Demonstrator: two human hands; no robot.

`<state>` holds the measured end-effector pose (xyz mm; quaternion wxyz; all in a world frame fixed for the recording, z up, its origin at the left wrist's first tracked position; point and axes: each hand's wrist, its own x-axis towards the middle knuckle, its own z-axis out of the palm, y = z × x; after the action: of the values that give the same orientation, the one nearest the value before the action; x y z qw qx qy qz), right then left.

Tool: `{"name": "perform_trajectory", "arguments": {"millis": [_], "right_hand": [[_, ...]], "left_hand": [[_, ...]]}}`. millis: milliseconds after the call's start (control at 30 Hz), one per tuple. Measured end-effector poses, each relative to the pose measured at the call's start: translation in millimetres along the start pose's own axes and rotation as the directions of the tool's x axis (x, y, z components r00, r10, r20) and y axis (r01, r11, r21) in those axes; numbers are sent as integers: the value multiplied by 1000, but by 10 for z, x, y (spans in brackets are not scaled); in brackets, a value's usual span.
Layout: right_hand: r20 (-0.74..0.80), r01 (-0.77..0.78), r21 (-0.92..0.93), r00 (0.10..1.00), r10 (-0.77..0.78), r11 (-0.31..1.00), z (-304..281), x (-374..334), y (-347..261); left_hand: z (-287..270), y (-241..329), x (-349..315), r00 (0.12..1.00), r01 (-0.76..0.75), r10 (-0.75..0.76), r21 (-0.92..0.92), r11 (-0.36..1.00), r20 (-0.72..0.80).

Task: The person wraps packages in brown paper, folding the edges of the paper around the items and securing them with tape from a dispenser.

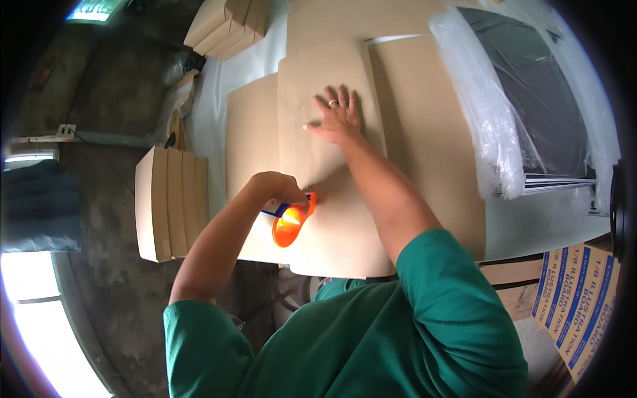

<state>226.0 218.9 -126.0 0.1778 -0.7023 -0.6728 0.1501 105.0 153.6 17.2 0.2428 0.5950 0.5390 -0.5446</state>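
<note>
Left hand grips the orange tape dispenser, right hand lies flat on the cardboard

Taking the middle of the view as the clock's centre, what looks like an orange tape dispenser [285, 236] sits close in, between seven and eight o'clock, over the near part of a brown cardboard sheet [352, 232]. Whether it touches the sheet or hangs just above it, I cannot tell.

The dispenser should handle as a light, stiff piece, probably smooth plastic, and hard to damage. Its body looks the best place to hold, clear of any cutting edge, which is not visible. The cardboard sheet is likely light for its breadth, stiff when flat but apt to bend or slide; a broad press suits it better than a pinch at the rim.

The left hand [279, 187] has its fingers curled closed around the dispenser's upper side, at about two o'clock from the orange opening; some fingers are hidden behind the hand. The right hand [338, 121], between twelve and one o'clock, is empty, palm down, its fingers spread wide against the sheet.

Other cardboard lies beneath on the pale bench [521, 229]. A folded cardboard stack [172, 199] stands at nine o'clock, and a plastic-wrapped dark panel [531, 86] lies at two.
</note>
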Motion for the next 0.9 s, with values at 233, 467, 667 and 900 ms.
{"name": "perform_trajectory", "arguments": {"millis": [233, 467, 667, 900], "right_hand": [[-126, 56, 24, 991, -53, 998, 164, 24, 30], [8, 48, 42, 999, -48, 998, 63, -60, -36], [28, 107, -31, 994, -106, 994, -142, -178, -53], [128, 462, -112, 885, -448, 880, 143, -520, -184]], "left_hand": [[-528, 357, 648, 822, -65, -56, 190, 980, 567], [126, 327, 550, 747, -310, 25, 315, 897, 665], [-310, -1236, 337, 947, -204, 144, -190, 960, -289], [634, -2315, 2065, 335, -79, -193, -232, 969, -922]]}}
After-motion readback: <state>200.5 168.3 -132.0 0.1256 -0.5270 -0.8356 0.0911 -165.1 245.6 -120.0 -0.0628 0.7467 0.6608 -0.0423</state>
